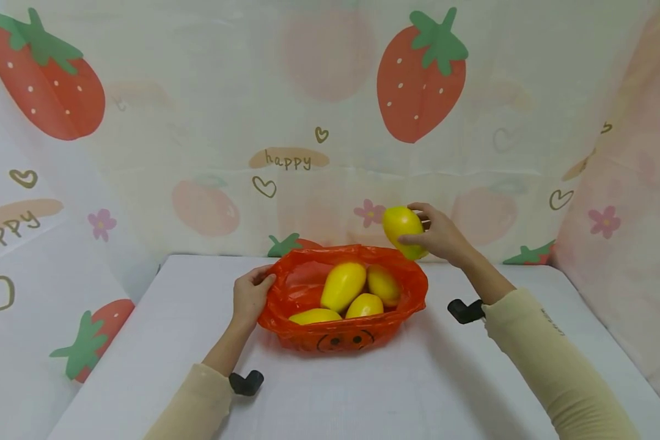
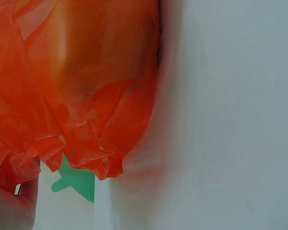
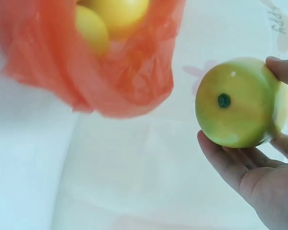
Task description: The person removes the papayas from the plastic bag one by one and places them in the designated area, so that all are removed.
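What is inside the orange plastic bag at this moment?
Four yellow mangoes lie in the orange bag. Anything beneath them is covered. A fifth mango is outside, held in the right hand.

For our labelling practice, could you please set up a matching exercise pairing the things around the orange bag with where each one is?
Things:
1. left hand
2. right hand
3. four yellow mangoes
4. orange bag

Places or states:
A. lies on the white table, mouth open
B. holds a yellow mango in the air above the bag's right edge
C. lie inside the bag
D. holds the bag's left rim

Pairs: 1-D, 2-B, 3-C, 4-A
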`<state>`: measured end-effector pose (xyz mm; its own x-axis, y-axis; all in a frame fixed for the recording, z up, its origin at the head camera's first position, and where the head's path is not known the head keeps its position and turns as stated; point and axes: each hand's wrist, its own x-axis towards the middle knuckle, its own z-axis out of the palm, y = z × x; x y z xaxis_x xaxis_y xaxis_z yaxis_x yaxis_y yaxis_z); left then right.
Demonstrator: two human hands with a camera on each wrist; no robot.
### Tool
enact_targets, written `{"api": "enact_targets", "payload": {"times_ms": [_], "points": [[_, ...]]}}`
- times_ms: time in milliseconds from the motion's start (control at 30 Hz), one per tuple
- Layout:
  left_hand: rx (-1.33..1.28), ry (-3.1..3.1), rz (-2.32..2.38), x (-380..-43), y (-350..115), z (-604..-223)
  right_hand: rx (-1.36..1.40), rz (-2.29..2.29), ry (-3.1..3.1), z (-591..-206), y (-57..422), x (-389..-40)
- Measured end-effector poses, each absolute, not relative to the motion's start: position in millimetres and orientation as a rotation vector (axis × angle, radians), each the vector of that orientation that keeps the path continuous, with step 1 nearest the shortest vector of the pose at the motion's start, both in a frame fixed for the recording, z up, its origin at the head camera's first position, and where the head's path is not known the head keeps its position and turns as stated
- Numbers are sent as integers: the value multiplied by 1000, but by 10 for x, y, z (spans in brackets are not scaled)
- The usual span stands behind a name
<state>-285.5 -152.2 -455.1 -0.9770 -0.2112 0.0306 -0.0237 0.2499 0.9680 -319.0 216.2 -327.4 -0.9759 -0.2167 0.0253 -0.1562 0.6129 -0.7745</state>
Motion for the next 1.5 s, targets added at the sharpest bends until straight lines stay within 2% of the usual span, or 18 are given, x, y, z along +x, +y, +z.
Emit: {"api": "enact_targets", "payload": {"times_ms": [700, 1500], "points": [[187, -2356, -1828, -2889, -1545, -4538, -156, -1252, 2811, -3429, 2533, -3261], [180, -2363, -1819, -2882, -1560, -4567, 31, -1274, 2734, -3967, 2791, -3256]]}}
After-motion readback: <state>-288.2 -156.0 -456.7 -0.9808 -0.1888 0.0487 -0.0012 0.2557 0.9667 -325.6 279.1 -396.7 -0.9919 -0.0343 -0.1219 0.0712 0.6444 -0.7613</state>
